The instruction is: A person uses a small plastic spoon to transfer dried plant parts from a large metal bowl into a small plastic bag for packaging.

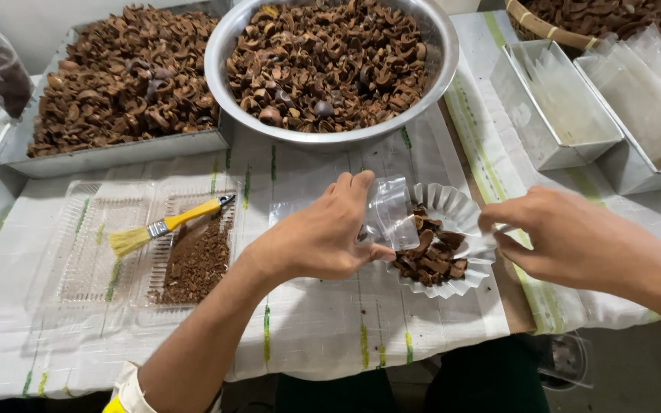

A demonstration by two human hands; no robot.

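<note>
Shells fill the steel bowl and the tray beside it, at the table's far side. Nearer, the left hand pinches a small clear bag over a fluted paper cup of brown pieces; the right hand grips the cup's right rim.

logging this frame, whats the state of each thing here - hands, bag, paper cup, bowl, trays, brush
left hand: pinching the small clear bag
small clear bag: held up, over the paper cup
right hand: gripping the paper cup's rim
fluted paper cup: partly filled with brown pieces
metal bowl: heaped with brown shells
metal tray: full of shells
yellow brush: lying on the clear plastic tray
clear plastic tray: holds brown crumbs
</note>
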